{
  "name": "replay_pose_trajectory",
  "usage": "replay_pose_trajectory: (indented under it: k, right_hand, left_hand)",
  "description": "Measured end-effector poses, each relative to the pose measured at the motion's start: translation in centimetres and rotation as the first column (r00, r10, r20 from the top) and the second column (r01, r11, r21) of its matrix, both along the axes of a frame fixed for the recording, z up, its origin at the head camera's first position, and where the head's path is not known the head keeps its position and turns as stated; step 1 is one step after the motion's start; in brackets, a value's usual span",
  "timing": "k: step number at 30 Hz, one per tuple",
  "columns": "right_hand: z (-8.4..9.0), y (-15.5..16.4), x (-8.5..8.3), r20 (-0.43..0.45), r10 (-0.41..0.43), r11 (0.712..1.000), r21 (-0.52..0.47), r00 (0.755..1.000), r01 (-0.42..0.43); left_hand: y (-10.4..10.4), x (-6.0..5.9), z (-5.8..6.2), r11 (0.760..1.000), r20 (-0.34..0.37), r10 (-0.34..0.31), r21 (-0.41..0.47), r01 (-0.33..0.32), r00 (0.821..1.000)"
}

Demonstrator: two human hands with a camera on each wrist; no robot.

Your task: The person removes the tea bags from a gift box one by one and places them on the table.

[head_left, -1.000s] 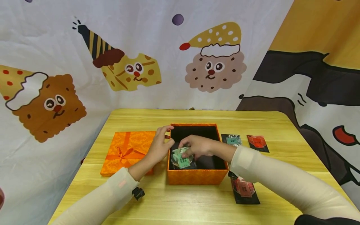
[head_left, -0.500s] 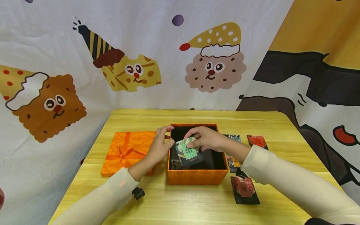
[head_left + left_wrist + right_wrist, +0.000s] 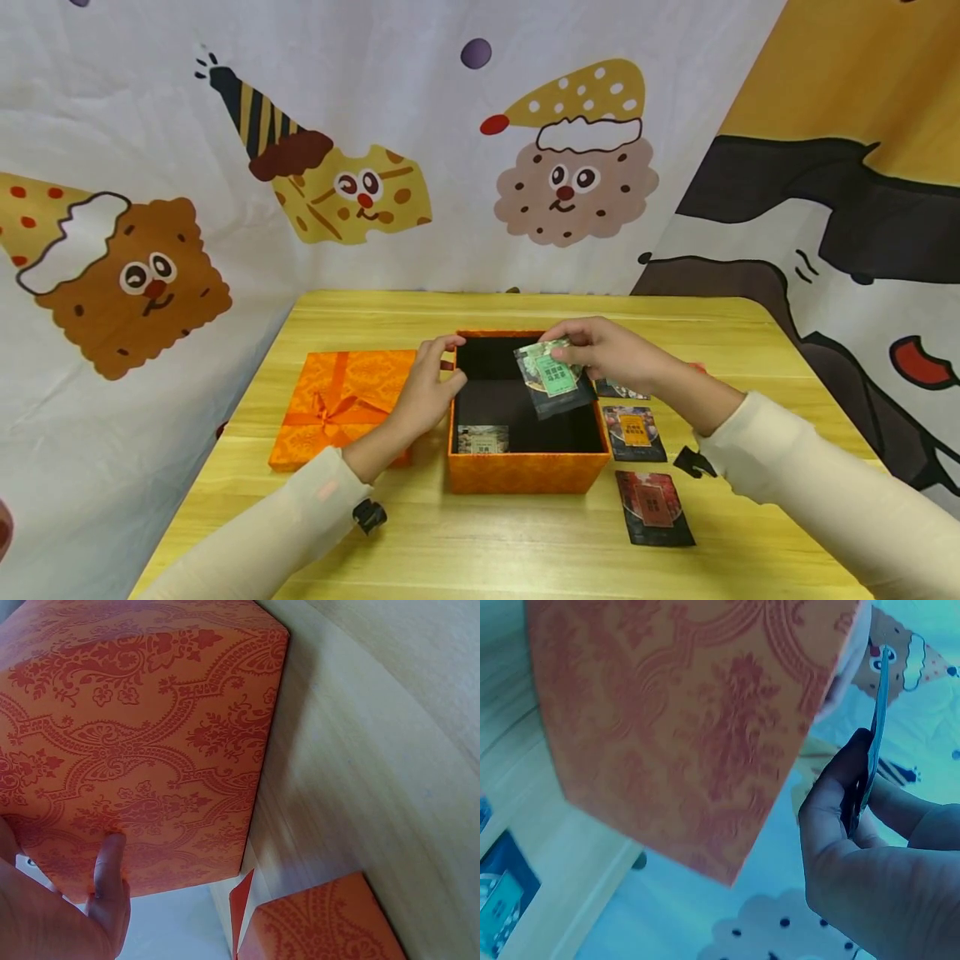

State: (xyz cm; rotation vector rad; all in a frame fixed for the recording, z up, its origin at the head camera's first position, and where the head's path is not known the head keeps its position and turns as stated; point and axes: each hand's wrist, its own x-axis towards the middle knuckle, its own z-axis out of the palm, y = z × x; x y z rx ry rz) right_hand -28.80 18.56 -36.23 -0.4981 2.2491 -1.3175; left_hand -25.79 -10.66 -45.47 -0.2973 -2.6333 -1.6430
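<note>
An open orange box (image 3: 525, 471) with a dark inside stands mid-table. My left hand (image 3: 452, 360) grips its left wall, fingers over the rim; in the left wrist view a finger (image 3: 109, 889) lies against the patterned wall (image 3: 142, 735). My right hand (image 3: 558, 354) pinches a dark packet with a green label (image 3: 557, 382) above the box's right half. The right wrist view shows that packet edge-on (image 3: 877, 727) between the fingers (image 3: 840, 795), beside the box wall (image 3: 697, 720). Another packet (image 3: 482, 438) lies in the box's near left corner.
The orange lid with a bow (image 3: 341, 404) lies left of the box, also in the left wrist view (image 3: 322, 922). Right of the box lie an orange-labelled packet (image 3: 633, 432), a red-labelled one (image 3: 654, 507) and a third (image 3: 618, 388) partly under my right hand. Cartoon cloth hangs behind the table.
My right hand has risen out of the box with the green-labelled packet and moved right. A packet left in the box now shows. The left hand has stayed put.
</note>
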Motion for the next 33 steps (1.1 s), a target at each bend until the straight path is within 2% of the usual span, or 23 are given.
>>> replay_pose_trajectory:
  k: [10, 16, 21, 25, 33]
  right_hand:
    - [0.9, 4.5, 0.5, 0.017, -0.103, 0.994, -0.018, 0.994, 0.104]
    - [0.7, 7.5, 0.9, 0.020, -0.137, 0.990, -0.022, 0.990, 0.137]
    - [0.1, 9.8, 1.0, 0.045, -0.155, 0.988, -0.021, 0.987, 0.156]
    - [-0.6, 11.5, 1.1, 0.043, -0.191, 0.981, 0.022, 0.981, 0.191]
    - [-3.2, 15.1, 1.5, 0.095, -0.280, 0.958, 0.086, 0.955, 0.273]
  left_hand:
    - [-0.1, 0.0, 0.1, 1.000, -0.001, -0.004, 0.006, 0.004, 1.000]
    - [-0.1, 0.0, -0.1, 1.000, -0.007, -0.010, 0.006, 0.010, 1.000]
    - [-0.2, 0.0, 0.0, 1.000, -0.010, -0.009, 0.010, 0.009, 1.000]
    - [-0.1, 0.0, 0.0, 1.000, -0.008, -0.005, 0.011, 0.005, 1.000]
    - [-0.1, 0.0, 0.0, 1.000, -0.010, -0.002, 0.011, 0.002, 1.000]
